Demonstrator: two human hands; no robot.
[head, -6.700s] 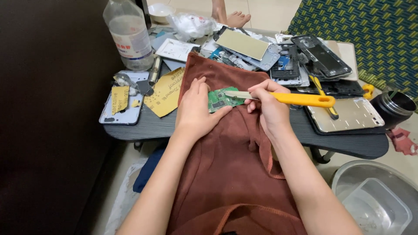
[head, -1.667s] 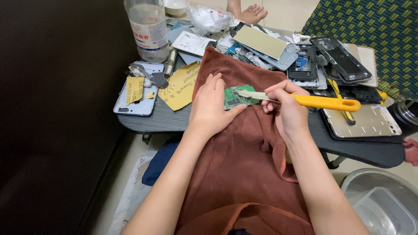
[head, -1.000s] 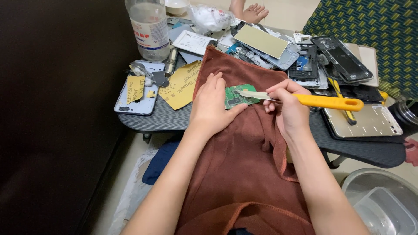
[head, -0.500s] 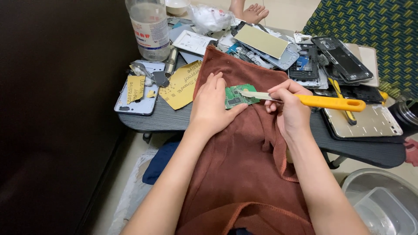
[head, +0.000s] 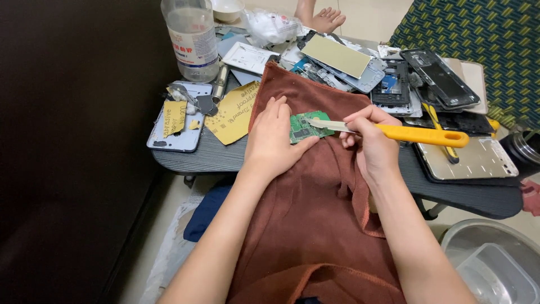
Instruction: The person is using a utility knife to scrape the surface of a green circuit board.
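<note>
Little had shifted since the previous frame: both hands kept their stations and the blade tip remained on the board.

We found the left hand [head: 274, 141] lying flat, fingers extended and close together, pressing the small green circuit board [head: 305, 126] onto the brown towel [head: 315, 225]. The board sat near the centre of the view, at 3 o'clock from that hand, its left part hidden beneath the fingers. The right hand [head: 371, 143] was curled closed round the yellow-handled scraper [head: 394, 133], whose flat, pale metal blade pointed toward 9 o'clock and touched the board's upper edge. The handle was smooth plastic with a slot near its far end.

The towel was soft and napped, draped from the dark wood-grain table [head: 225, 159] down over our lap; its lower end ran out of frame. At 10 o'clock from the board lay a torn yellow abrasive sheet [head: 233, 112] with dark print, and further left a pale phone back cover [head: 179, 121] carrying a smaller yellow scrap. A clear plastic bottle [head: 191, 36] with a white label stood at 11 o'clock, its top cut off. Stripped phone frames [head: 427, 79] crowded 1 to 2 o'clock, their details hard to separate. A metal basin [head: 484, 242] at 4 o'clock was partly cut off.
</note>
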